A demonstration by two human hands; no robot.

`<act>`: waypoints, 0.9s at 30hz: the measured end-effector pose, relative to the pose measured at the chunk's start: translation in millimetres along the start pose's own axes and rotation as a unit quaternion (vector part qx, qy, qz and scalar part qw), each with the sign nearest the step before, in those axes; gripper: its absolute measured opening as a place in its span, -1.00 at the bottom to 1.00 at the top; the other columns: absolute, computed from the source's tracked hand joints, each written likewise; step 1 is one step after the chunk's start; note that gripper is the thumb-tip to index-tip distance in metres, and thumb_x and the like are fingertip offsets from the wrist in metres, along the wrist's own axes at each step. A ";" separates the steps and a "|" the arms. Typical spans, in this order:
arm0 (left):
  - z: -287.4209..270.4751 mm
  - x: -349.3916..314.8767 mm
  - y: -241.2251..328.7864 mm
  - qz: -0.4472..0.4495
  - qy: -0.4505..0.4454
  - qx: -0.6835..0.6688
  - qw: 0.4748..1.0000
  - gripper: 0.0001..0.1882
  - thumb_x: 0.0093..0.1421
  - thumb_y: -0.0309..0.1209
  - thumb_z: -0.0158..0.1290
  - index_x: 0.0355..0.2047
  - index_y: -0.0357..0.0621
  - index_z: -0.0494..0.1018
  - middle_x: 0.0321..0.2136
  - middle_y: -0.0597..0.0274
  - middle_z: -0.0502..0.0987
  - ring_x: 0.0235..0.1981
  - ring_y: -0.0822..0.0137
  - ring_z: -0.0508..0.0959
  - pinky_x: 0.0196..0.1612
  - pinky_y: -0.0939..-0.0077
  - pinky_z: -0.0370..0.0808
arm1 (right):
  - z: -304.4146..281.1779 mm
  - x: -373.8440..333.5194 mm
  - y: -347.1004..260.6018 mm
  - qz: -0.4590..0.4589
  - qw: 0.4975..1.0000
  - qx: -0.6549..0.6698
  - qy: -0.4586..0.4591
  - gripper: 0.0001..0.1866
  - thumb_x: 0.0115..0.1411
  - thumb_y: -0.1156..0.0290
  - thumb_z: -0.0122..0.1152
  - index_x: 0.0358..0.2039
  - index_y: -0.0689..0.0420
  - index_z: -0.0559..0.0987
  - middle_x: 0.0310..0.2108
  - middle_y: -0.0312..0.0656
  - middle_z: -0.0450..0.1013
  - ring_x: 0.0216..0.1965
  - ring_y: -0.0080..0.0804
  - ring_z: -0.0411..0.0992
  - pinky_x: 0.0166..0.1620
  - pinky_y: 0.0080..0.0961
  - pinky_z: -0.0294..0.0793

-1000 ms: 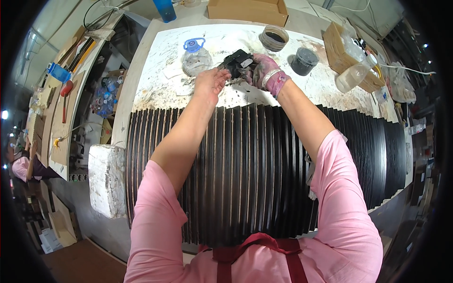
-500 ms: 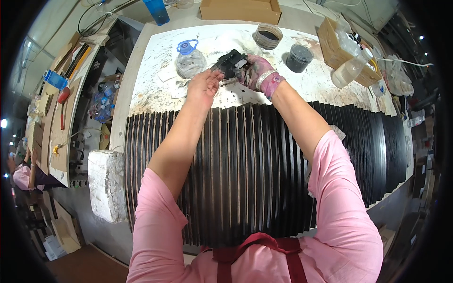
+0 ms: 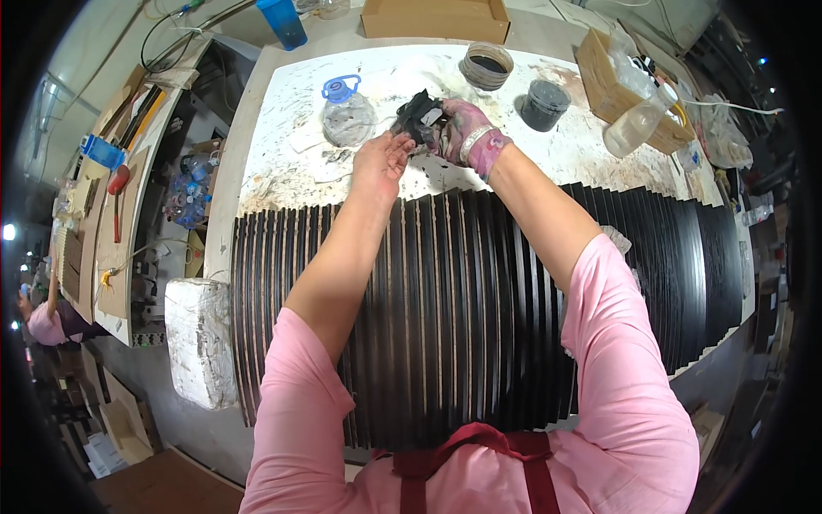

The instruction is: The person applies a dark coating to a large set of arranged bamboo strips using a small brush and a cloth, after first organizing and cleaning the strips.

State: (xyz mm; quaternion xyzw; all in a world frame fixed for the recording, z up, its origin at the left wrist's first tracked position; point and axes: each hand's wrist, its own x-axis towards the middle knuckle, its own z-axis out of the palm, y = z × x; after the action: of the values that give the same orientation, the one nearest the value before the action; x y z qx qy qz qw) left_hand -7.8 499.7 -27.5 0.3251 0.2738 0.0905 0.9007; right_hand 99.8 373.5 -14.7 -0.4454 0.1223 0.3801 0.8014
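Over the stained white board [image 3: 282,94], both my hands meet at a crumpled black rag [image 3: 419,116] with greyish patches. My right hand [image 3: 467,133], in a pink glove smeared with dark stains, grips the rag's right side. Bare and palm partly up, my left hand [image 3: 384,161] has its curled fingertips at the rag's lower left edge. A clear round bottle [image 3: 348,122] with a blue handled cap stands just left of the rag. Beyond my right hand are an open jar [image 3: 486,67] with dark contents and a tub [image 3: 545,106] of dark grey stuff.
A long row of black strips [image 3: 411,317] lies between me and the board. A cardboard box [image 3: 629,86] of bottles and bags stands at the right, a shallow carton [image 3: 435,19] at the back. To the left are a white wrapped block [image 3: 199,343] and a cluttered shelf [image 3: 128,231].
My left hand has shifted slightly right and down along the rag's edge. The rag has changed shape a little, while my right hand stays nearly in place.
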 end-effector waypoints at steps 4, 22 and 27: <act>-8.2 12.7 -1.2 0.044 0.026 0.030 0.998 -0.88 0.32 -0.45 -0.16 -0.26 -0.27 0.27 -0.39 0.05 0.49 -0.42 0.33 0.53 -0.55 0.65 0.42 | 2.5 -4.9 -0.5 0.025 1.000 -0.002 0.018 -0.78 0.31 0.21 -0.18 -0.27 0.04 0.40 -0.48 -0.20 0.43 -0.52 -0.25 0.41 -0.41 -0.17 0.46; 9.7 -3.2 47.0 0.356 -0.007 0.564 0.745 -0.80 0.26 -0.37 -0.10 -0.34 -0.30 0.38 -0.58 0.18 0.56 -0.54 0.43 0.55 -0.38 0.57 0.45 | -9.6 -12.0 -12.1 -0.215 0.903 -0.370 -0.036 -0.62 0.18 0.19 0.13 -0.14 0.24 0.46 -0.39 -0.15 0.48 -0.41 -0.42 0.44 -0.30 -0.47 0.46; 12.8 -4.6 50.2 0.359 -0.026 0.582 0.729 -0.81 0.25 -0.38 -0.10 -0.35 -0.30 0.38 -0.60 0.18 0.56 -0.56 0.43 0.55 -0.39 0.57 0.46 | 6.8 -20.0 -2.9 -0.367 0.738 -0.565 0.041 -0.59 0.14 0.14 0.17 -0.13 0.19 0.50 -0.30 0.04 0.52 -0.24 -0.12 0.50 -0.11 -0.35 0.43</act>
State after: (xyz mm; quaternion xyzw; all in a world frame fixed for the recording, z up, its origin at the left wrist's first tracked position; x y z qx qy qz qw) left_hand -3.7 530.0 14.5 0.8621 0.1122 0.2218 0.4415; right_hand 87.3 368.1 1.8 -0.8419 -0.2552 0.0377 0.4740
